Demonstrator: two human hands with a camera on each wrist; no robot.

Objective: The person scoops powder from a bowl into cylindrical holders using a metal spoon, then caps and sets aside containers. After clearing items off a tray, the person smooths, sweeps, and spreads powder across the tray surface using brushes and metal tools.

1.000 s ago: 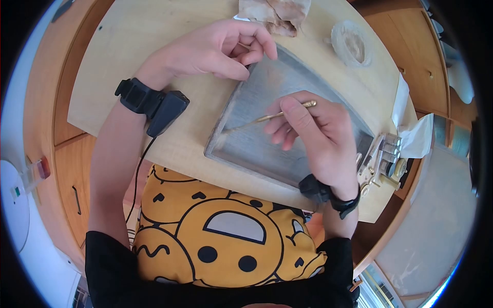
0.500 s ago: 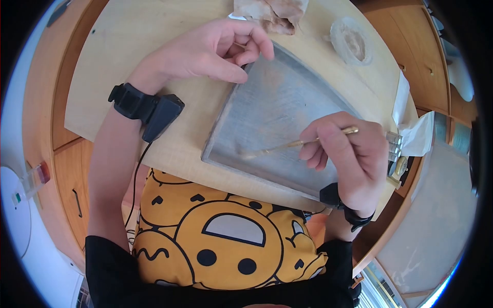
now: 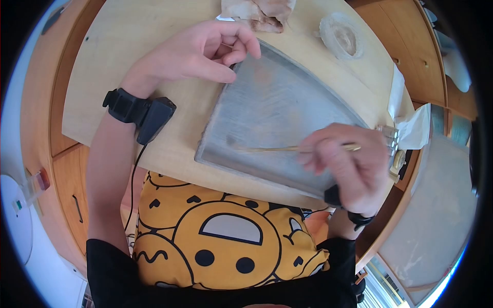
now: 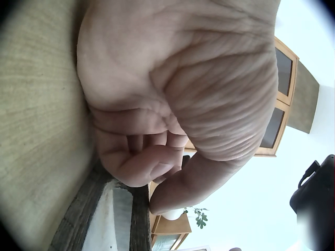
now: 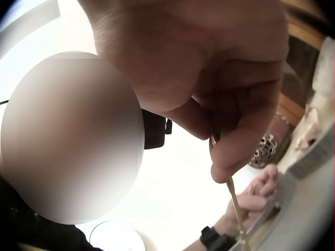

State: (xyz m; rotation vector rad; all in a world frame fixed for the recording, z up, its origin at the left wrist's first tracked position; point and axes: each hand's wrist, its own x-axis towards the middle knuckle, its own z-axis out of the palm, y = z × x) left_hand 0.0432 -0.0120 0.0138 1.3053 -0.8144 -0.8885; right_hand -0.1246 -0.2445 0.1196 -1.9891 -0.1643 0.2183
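A slender brass-coloured tool (image 3: pixel 277 149) with a pale, blurred tip is pinched between the thumb and fingers of my right hand (image 3: pixel 349 159). It points left, low over the floor of a grey, wedge-shaped tray (image 3: pixel 287 92). In the right wrist view the tool (image 5: pixel 235 201) slants down from the fingertips. My left hand (image 3: pixel 197 54) grips the tray's far left corner, its fingers bent. The left wrist view shows the thumb (image 4: pixel 178 191) beside one dark rim of the tray (image 4: pixel 140 219) and a curled finger at the corner.
Stained, crumpled paper (image 3: pixel 259 13) lies behind the tray. A cloudy plastic-like bowl (image 3: pixel 341 37) stands at the back right. Small metal parts (image 3: pixel 391 138) and white paper (image 3: pixel 414 128) sit at the right edge. A yellow cushion (image 3: pixel 226 205) fills the lap below the table (image 3: pixel 123 41).
My right hand has shifted right and toward me, then tilted so the tool lies nearly level, its tip farther left. My left hand keeps its place at the tray corner.
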